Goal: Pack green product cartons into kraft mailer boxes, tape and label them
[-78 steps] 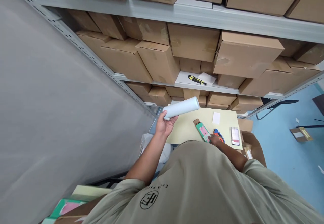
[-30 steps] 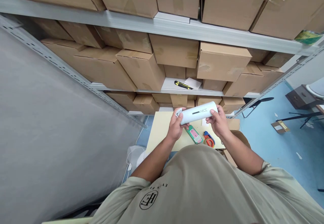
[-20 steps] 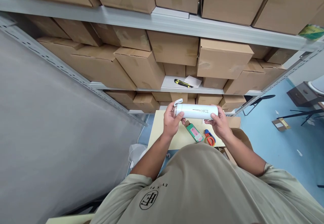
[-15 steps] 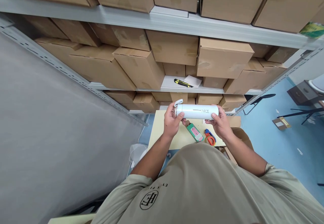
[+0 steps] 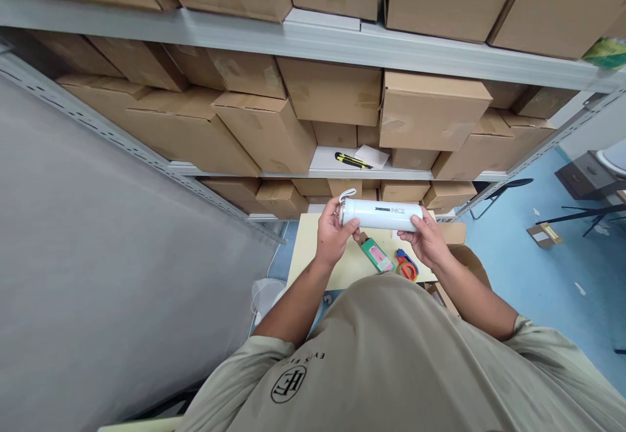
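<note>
A pale blue bottle point(image 5: 379, 216) with dark lettering lies sideways between my hands, above a cream table point(image 5: 308, 249). My left hand point(image 5: 333, 231) is closed round its capped end, where a strap loop sticks up. At the base end, my right hand point(image 5: 426, 238) grips it with the thumb on the front. Below the bottle, a green box with a pink panel point(image 5: 377, 255) lies on the table. Right of that box sits a tape dispenser point(image 5: 407, 268) in orange and blue.
Metal shelving point(image 5: 235, 36) stacked with cardboard boxes point(image 5: 435, 109) rises in front. A yellow and black utility knife point(image 5: 353, 159) lies on a shelf beside a white paper point(image 5: 372, 156). An open carton point(image 5: 469, 262) stands right of the table. A grey wall point(image 5: 122, 256) is at the left.
The bottle has rolled slightly about its long axis, so the lettering sits higher and more of a dark mark shows. Both hands keep their hold.
</note>
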The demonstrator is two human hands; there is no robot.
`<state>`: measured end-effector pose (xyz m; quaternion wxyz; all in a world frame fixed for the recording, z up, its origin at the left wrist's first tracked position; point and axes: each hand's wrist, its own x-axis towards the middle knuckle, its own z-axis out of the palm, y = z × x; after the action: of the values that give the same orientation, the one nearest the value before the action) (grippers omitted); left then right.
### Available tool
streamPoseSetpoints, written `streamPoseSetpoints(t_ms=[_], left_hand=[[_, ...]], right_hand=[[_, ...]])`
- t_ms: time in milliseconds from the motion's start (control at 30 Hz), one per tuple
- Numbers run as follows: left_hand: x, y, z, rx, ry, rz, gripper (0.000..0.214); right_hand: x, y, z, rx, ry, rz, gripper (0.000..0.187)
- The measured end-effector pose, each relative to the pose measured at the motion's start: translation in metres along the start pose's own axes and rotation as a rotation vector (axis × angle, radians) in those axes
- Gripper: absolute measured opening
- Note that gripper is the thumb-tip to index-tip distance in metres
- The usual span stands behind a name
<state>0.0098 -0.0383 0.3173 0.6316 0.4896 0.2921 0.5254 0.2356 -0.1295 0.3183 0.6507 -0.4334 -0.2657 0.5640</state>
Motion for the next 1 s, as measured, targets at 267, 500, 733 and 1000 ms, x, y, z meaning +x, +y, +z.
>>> streamPoseSetpoints(t_ms=[267, 500, 733, 1000], left_hand=[[-0.003, -0.002, 0.019, 0.031, -0.034, 0.006, 0.081], [-0.015, -0.008, 0.044, 0.341, -0.057, 0.01, 0.068], [-0.015, 0.0, 0.052, 0.342, -0.051, 0.006, 0.061], [-0.007, 0.008, 0.054, 0.399, -0.036, 0.068, 0.063]], right_hand=[[0.016, 0.02, -0.022, 0.083, -0.341, 0.697, 0.064], [0.04, 0.062, -0.035, 0.186, -0.513, 0.803, 0.049], [0.045, 0.067, -0.041, 0.215, -0.525, 0.823, 0.05], [0.041, 0.059, -0.029, 0.206, -0.5, 0.813, 0.052]])
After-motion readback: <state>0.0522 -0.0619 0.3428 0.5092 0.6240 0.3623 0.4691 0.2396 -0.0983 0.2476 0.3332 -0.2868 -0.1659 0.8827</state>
